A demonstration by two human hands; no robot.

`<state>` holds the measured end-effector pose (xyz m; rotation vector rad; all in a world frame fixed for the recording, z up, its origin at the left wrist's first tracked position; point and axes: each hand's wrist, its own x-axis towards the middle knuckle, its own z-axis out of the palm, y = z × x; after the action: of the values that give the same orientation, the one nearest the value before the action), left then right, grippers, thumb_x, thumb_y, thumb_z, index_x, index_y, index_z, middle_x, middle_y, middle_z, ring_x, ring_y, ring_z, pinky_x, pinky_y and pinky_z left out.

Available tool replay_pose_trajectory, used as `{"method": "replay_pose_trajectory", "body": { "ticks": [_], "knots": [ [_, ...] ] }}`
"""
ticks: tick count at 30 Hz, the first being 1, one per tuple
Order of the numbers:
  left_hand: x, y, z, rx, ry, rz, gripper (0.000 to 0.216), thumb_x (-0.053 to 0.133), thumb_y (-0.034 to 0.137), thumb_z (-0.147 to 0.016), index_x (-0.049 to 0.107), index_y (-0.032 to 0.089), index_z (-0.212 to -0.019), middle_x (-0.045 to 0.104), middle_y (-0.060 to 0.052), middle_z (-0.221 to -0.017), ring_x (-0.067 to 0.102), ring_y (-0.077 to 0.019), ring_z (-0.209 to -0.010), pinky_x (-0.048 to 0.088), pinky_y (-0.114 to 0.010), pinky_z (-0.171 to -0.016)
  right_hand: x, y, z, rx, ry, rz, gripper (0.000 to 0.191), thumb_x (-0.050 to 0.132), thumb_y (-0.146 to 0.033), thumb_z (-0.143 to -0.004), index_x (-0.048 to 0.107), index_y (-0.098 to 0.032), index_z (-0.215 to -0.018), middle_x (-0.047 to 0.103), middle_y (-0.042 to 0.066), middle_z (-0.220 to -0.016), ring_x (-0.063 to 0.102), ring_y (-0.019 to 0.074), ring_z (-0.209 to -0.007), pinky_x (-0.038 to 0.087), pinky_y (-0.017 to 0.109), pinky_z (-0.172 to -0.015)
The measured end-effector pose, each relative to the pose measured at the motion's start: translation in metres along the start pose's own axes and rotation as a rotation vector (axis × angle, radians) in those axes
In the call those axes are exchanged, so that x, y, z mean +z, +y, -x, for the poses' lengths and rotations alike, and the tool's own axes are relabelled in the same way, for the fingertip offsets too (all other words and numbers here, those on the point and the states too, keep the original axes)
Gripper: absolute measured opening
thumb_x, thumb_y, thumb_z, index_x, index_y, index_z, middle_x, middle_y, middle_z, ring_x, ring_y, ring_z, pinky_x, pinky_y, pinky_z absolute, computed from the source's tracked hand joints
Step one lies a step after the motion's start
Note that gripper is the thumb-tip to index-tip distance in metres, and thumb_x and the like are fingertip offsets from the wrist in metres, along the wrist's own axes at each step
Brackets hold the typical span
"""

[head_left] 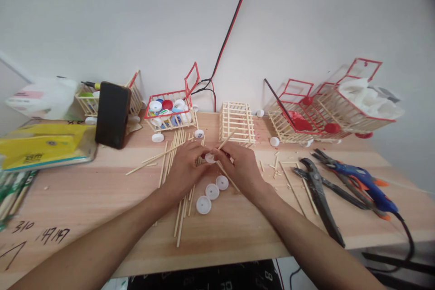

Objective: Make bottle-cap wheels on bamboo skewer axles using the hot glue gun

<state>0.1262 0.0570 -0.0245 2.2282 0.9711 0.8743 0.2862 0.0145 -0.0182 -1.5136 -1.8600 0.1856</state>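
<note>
My left hand (186, 167) and my right hand (239, 166) meet at the middle of the wooden table (84, 195). Both pinch a small white bottle cap (210, 158) between their fingertips. A thin wooden stick (227, 139) rises from the fingers of my right hand toward the plain stick cage (237, 122). Three white caps (212, 191) lie just below my hands. Loose wooden sticks (171, 154) are scattered under and left of my left hand.
A stick cart full of bottle caps (170, 111) and a dark phone (113, 114) stand at the back left. Red-framed stick carts (326, 108) stand back right. Pliers (317, 190) and a blue glue gun (365, 183) lie right. A yellow packet (41, 145) lies left.
</note>
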Motion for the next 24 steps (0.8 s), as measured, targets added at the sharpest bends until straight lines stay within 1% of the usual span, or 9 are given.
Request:
{"method": "replay_pose_trajectory", "body": {
  "ticks": [13,20,24],
  "knots": [
    [-0.0002,0.0006,-0.0003,0.0,-0.003,-0.004,0.016,0.068,0.023,-0.078,0.068,0.021,-0.093,0.065,-0.001,-0.09,0.056,-0.0192,-0.091,0.042,-0.034,-0.084,-0.0024,-0.0033,-0.0002,0.001,0.004,0.01,0.028,0.05,-0.029,-0.091,0.06,-0.017,-0.069,0.061,0.001,-0.065,0.052,0.0117,-0.062,0.035,0.022,-0.059],
    [-0.0003,0.0008,0.0,0.003,-0.001,-0.007,0.013,0.067,0.024,-0.079,0.068,0.021,-0.092,0.065,-0.001,-0.089,0.055,-0.0186,-0.09,0.041,-0.033,-0.082,-0.0025,-0.0032,-0.0002,0.009,-0.013,0.003,0.025,0.05,-0.028,-0.092,0.062,-0.017,-0.072,0.062,0.001,-0.068,0.054,0.0122,-0.064,0.035,0.023,-0.061],
    [0.0001,-0.0003,-0.0002,0.009,0.003,-0.002,0.015,0.068,0.024,-0.078,0.068,0.022,-0.094,0.065,-0.001,-0.09,0.055,-0.0186,-0.09,0.041,-0.032,-0.082,-0.0024,-0.0028,-0.0009,0.017,-0.009,0.021,0.026,0.051,-0.029,-0.091,0.061,-0.017,-0.07,0.062,0.001,-0.067,0.053,0.0122,-0.062,0.035,0.023,-0.06]
  ]
}}
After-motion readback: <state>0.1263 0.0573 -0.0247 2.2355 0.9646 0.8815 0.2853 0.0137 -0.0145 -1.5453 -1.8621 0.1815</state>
